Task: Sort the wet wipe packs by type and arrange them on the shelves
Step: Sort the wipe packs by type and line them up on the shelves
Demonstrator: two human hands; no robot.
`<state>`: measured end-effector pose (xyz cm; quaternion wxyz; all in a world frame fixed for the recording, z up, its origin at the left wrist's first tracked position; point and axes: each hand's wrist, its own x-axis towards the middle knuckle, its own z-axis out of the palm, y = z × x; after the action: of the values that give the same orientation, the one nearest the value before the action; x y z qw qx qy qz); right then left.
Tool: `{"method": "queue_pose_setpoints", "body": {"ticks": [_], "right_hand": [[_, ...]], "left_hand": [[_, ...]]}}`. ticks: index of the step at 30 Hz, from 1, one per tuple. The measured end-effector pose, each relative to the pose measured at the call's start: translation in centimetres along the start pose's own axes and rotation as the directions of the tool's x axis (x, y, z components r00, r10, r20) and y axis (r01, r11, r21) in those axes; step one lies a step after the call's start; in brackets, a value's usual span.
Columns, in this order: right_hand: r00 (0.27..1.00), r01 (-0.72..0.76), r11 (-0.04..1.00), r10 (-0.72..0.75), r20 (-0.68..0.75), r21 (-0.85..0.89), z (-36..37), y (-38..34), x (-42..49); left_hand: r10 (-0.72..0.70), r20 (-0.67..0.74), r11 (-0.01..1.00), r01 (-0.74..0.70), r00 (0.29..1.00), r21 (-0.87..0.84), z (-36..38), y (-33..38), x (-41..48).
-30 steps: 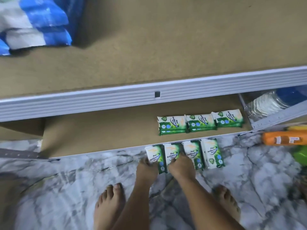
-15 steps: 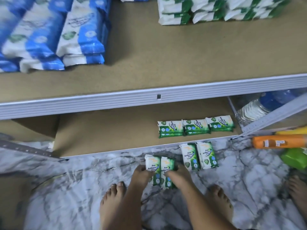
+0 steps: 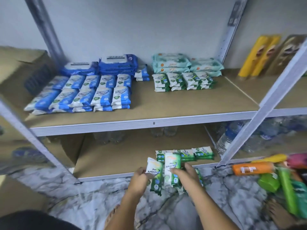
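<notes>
Just off lower shelf (image 3: pixel 116 160) front edge | left hand (image 3: pixel 140 178) pinches first green pack (image 3: pixel 153 171), right hand (image 3: pixel 184 175) grips second green pack (image 3: pixel 172 168) | advice: lay flat beside green row (image 3: pixel 202 153) on that shelf, labels matching.

A: What moved?
B: Both hands came up. The left hand (image 3: pixel 138 178) lifted one green pine pack (image 3: pixel 153 170) off the marble floor (image 3: pixel 99 196), and the right hand (image 3: pixel 186 175) lifted the second pack (image 3: pixel 172 166). A second ago both lay flat there under the fingers.
A: Where did they end up?
B: Roughly upright, side by side, in front of the lower shelf (image 3: pixel 116 160) edge. The view also tilted up, so the upper shelf (image 3: pixel 191 103) and its stacked packs (image 3: pixel 79 93) came into frame.
</notes>
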<state>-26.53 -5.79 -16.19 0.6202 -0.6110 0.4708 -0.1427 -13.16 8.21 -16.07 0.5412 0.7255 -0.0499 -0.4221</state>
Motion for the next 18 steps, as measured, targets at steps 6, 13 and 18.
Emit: {"method": "queue_pose_setpoints", "body": {"ticks": [6,13,18], "right_hand": [[0.990,0.140,0.988,-0.137,-0.044,0.060,0.6,-6.3,-3.3],[0.958,0.285,0.954,-0.282,-0.044,0.090,-1.4,-13.6,-4.6],[0.950,0.312,0.941,-0.313,-0.009,0.131,-2.7,-17.7,-3.1]], "left_hand": [[0.115,-0.008,0.989,-0.115,0.993,-0.090,-0.9,5.8,-5.3],[0.277,-0.036,0.959,-0.279,0.960,-0.052,-1.1,12.7,-8.5],[0.311,-0.032,0.949,-0.312,0.950,-0.031,-0.2,16.9,-7.8]]}}
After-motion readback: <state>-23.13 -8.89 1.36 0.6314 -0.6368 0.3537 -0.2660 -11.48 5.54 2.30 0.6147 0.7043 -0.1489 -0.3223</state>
